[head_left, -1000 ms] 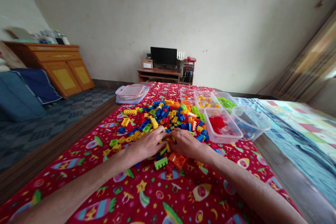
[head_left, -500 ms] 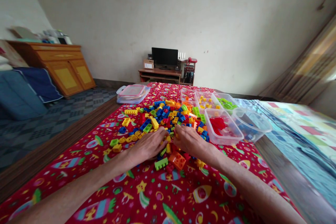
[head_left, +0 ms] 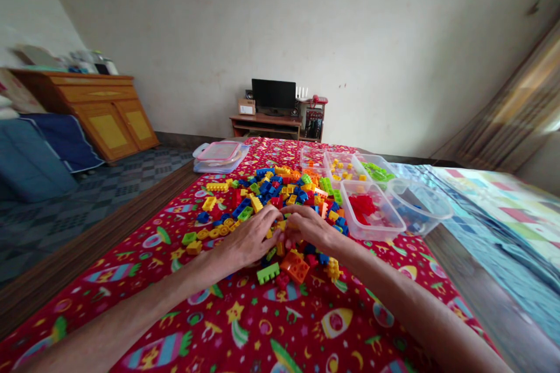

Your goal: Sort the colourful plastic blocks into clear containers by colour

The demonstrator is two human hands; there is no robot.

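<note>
Your left hand (head_left: 252,239) and right hand (head_left: 311,228), fingers curled, meet over the near part of the brick pile (head_left: 270,187); whether they clamp anything, I cannot tell. The far carton (head_left: 245,103) has an unreadably small label (head_left: 248,110).

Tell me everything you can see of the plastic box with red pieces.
The plastic box is rectangular, whitish and see-through, with rounded corners and an open top. It stands upright on the red patterned tablecloth, right of the brick pile. Red pieces lie inside, bunched toward its left. The right hand is not touching it; whether the round tub beside it does is unclear.
</note>
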